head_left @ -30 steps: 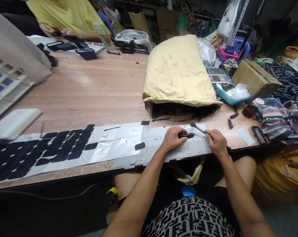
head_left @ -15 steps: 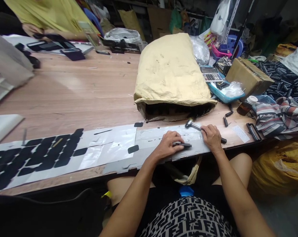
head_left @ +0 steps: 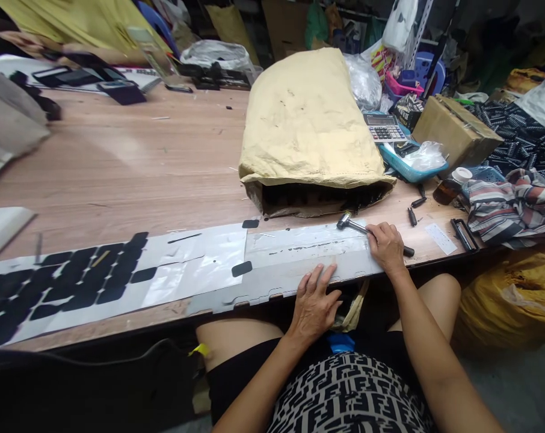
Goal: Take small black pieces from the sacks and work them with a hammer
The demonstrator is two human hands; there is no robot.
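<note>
My right hand is closed around the handle of a small hammer. Its metal head points left and its dark handle end sticks out to the right of my fist. My left hand is at the table's front edge with fingers apart, and I see nothing in it. Its fingertips reach over the grey board that lies along the edge. Left of the board, flat black rounded pieces lie in rows on a white sheet. Two more black pads sit near the sheet's right end.
A big yellow sack with a dark open mouth lies behind the board. To the right are a calculator, a blue basket, a cardboard box, a brown bottle and a striped cloth. Across the table sits a person in yellow.
My left hand has moved down and toward me, off the board to the table edge. The dark part it held has gone from view. My right hand keeps the hammer.
</note>
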